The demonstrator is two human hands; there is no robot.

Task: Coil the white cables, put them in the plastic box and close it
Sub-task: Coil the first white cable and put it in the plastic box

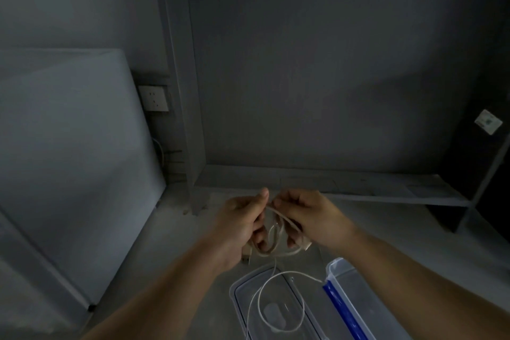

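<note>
Dim grey room, bare concrete floor (392, 215). I am pinching the white cable coil (276, 232) between my left hand (240, 226) and right hand (311, 218). Its loose tail (289, 272) is dangling below them, beside the plastic box (335, 262), and risks snagging there and pulling loops out.

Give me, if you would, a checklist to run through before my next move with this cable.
1. Coil gripped by left hand and right hand: ok.
2. Whole cable wound in: not ok; a loose tail hangs down and loops over the clear plastic part.
3. Box open to receive it: ok; the clear plastic part and the blue-edged part lie apart, side by side.
4. Which part is the lid: cannot tell.
5. Plug ends tucked into the coil: cannot tell, too dim.
</note>
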